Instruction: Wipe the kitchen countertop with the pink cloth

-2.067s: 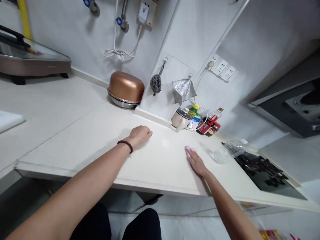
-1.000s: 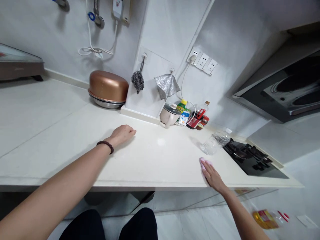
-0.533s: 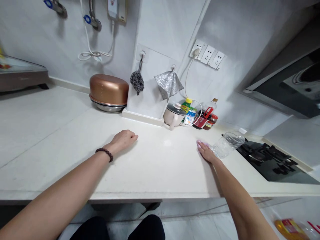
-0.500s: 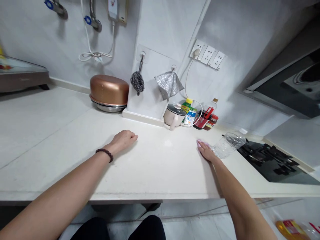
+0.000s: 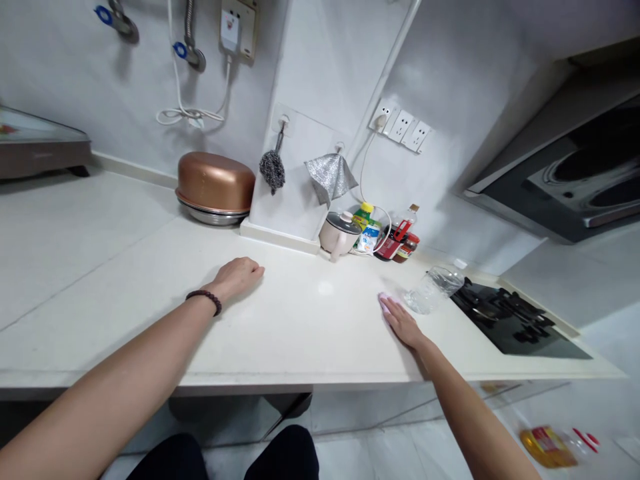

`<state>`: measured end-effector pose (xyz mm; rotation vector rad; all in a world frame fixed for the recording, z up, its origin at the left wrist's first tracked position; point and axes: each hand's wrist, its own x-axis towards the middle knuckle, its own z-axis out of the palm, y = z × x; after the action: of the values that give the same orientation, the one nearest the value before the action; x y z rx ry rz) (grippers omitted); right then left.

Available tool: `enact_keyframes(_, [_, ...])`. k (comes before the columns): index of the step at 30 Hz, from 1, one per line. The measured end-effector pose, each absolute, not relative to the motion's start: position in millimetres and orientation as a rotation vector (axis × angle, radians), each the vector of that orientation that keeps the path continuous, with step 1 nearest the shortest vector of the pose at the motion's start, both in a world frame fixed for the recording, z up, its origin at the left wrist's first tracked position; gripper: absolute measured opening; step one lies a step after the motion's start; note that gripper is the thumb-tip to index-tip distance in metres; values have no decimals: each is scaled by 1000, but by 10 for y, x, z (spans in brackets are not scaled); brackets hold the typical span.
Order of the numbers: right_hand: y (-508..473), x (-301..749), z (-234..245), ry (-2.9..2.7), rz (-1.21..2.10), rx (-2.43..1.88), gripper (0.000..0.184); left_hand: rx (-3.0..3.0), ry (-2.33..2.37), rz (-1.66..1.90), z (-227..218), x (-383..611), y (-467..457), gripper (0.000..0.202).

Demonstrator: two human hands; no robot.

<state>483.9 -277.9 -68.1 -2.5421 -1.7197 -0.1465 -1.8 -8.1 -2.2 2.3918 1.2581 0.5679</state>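
Observation:
My left hand (image 5: 239,277) rests in a loose fist on the white countertop (image 5: 300,333), with a dark bead bracelet (image 5: 205,300) at the wrist. Nothing shows between its fingers. Farther right, my right hand (image 5: 401,323) lies over a small pinkish cloth (image 5: 383,300) and presses it to the counter. Most of the cloth is hidden under the fingers. Just beyond that hand a clear plastic bottle (image 5: 435,288) with a white cap lies tilted on the counter.
A copper-coloured pot (image 5: 217,181) sits upside down at the back left. Along the wall stand a lidded cream pot (image 5: 336,239), a white packet (image 5: 369,237) and several sauce containers. The gas hob (image 5: 520,323) is at right, below the range hood (image 5: 575,160).
My right hand has slid with the cloth a little toward the counter's front edge. The view has shifted to the right. My left hand stays in a fist.

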Motion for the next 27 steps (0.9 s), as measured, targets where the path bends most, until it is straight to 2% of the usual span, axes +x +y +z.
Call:
enact_keyframes(7, [-4006, 5308, -615, -1567, -251, -2653, 63, 2390, 1256, 584, -31, -76, -87, 38])
enact_keyframes(11, [-4268, 5412, -506, -1447, -337, -2768, 59, 2400, 1247, 614, -49, -63, -48, 38])
enact_keyframes(20, [-3873, 4742, -577, -1485, -382, -2707, 59, 2398, 1180, 647, -55, 12, -30, 37])
enact_keyframes(27, [-3133, 3485, -549, -1761, -239, -2521, 58, 2401, 1196, 637, -55, 38, -27, 37])
